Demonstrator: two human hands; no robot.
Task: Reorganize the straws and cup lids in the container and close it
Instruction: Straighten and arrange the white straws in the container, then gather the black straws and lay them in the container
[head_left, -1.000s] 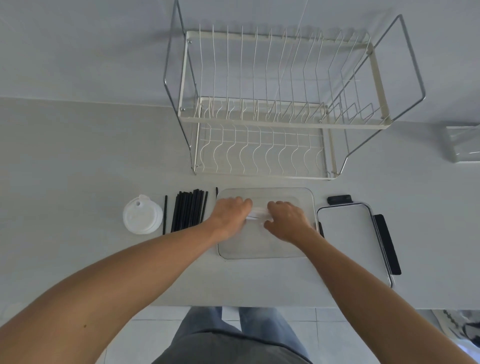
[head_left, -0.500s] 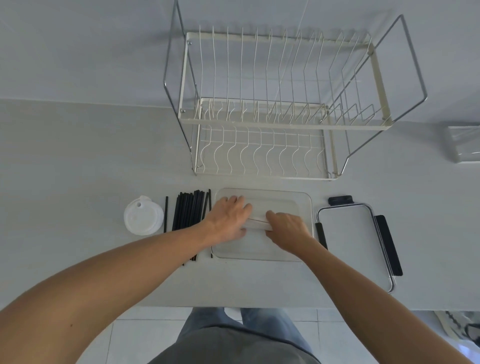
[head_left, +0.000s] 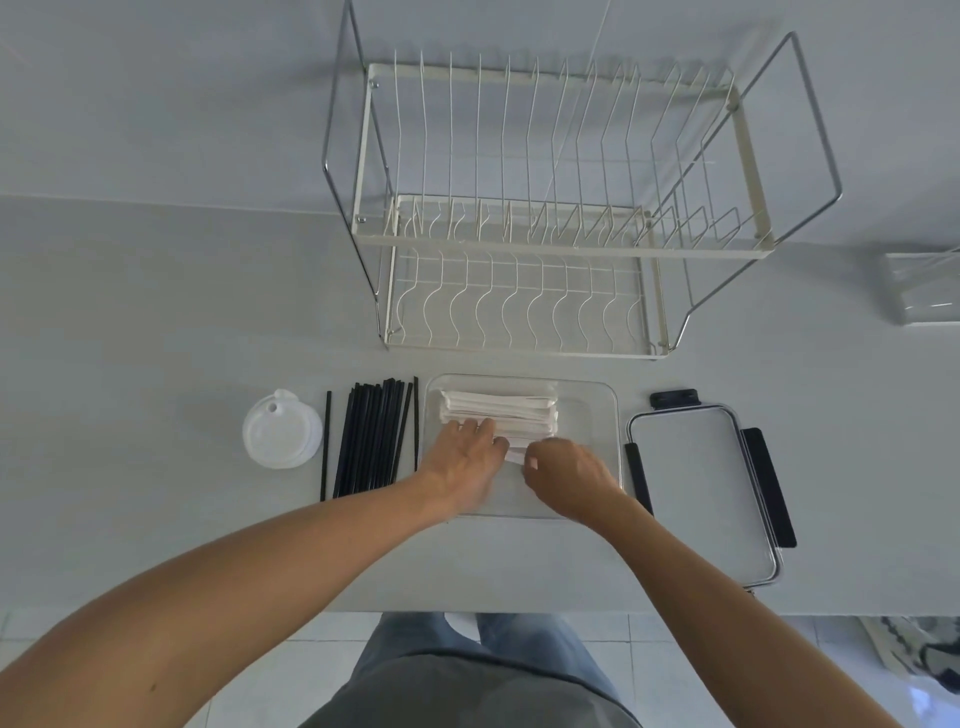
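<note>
A clear plastic container (head_left: 597, 415) lies on the counter in front of me. Inside it, several white paper-wrapped straws (head_left: 498, 413) are stacked along the far side. My left hand (head_left: 465, 460) rests on the near edge of that stack. My right hand (head_left: 563, 475) pinches the end of one wrapped straw (head_left: 514, 456) at the stack's near side. Several black straws (head_left: 371, 436) lie in a row left of the container. A stack of white cup lids (head_left: 282, 430) sits further left. The container's lid (head_left: 701, 488), with black clips, lies to the right.
A white wire dish rack (head_left: 524, 218) stands behind the container against the wall. A clear box (head_left: 922, 288) sits at the far right. The counter's front edge runs just below my forearms, with tiled floor beneath.
The view has shifted down a little. Both hands have drawn back toward me inside the container, uncovering the stack of white wrapped straws they were pressed over.
</note>
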